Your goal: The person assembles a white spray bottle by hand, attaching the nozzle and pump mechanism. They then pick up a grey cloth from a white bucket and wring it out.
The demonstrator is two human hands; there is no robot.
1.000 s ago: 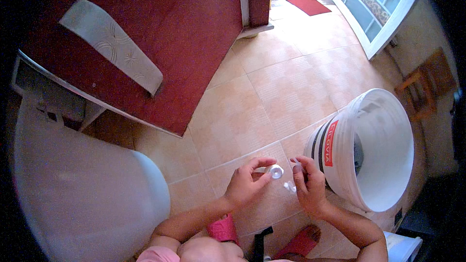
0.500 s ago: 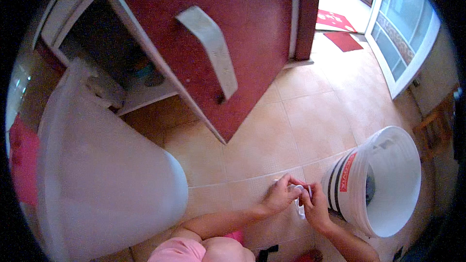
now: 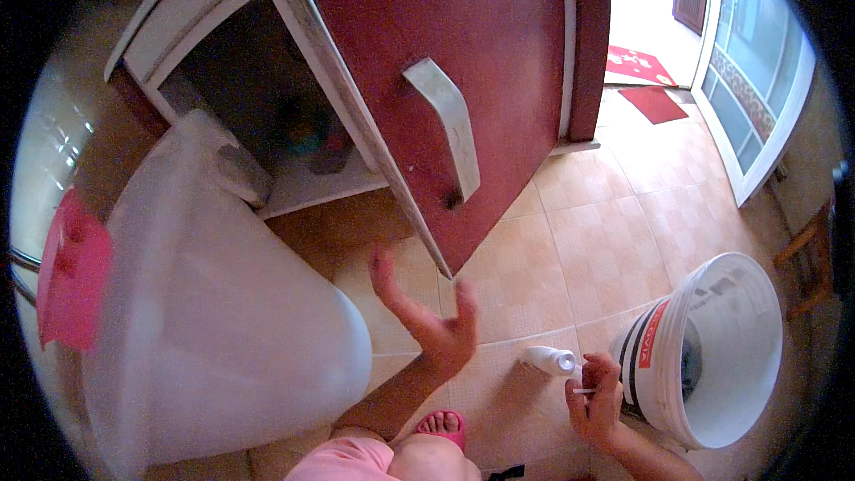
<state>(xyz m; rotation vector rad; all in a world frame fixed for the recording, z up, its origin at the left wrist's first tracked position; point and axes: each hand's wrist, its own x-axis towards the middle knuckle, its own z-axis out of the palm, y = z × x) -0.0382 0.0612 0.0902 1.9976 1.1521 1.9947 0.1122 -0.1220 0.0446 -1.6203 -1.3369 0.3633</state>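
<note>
My left hand (image 3: 432, 334) is open with its fingers spread, just below the lower corner of a dark red cabinet door (image 3: 499, 62) that stands ajar. It holds nothing. Lower right, my right hand (image 3: 597, 405) pinches a thin white piece (image 3: 583, 390), too small to name surely. Close by its fingertips is a small white bottle (image 3: 543, 360), its round top toward the hand; it seems to stand on the tiled floor. Whether the fingers touch the bottle I cannot tell.
A large whitish plastic tub (image 3: 240, 330) fills the left side, with a pink plastic item (image 3: 76, 276) beyond it. The dark cabinet interior (image 3: 258, 80) holds some things. A white bucket (image 3: 655, 365) stands right. A red mat (image 3: 653, 105) lies by the glazed door (image 3: 757, 62).
My hands were together around a small white thing; now they are apart. The left has moved left and opened. The white bottle now shows clearly beside my right hand. The view has shifted.
</note>
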